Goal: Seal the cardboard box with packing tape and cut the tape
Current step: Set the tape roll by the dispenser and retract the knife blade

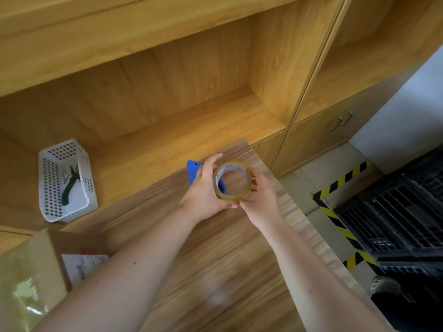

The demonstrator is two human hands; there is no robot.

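Both hands hold the roll of packing tape up above the wooden worktop. The left hand wraps round the left side of the roll, and its fingers curl over the top edge. The right hand cups the right side, with its fingers closed on the rim. It looks like the hands turn the roll this way to hunt for the loose end of the tape, because clear tape hides its end well. A blue tool peeks out just behind the left hand, and a bit of blue shows through the hole in the roll. It may be a cutter for the tape, but too much is hidden to be sure. The cardboard box sits at the near left corner, well apart from the roll, with a white label on its side. Its top looks shiny, so some tape may be on it already. A white basket sits on the low shelf at the back, with pliers lying inside it. The tape must go over to the box next.
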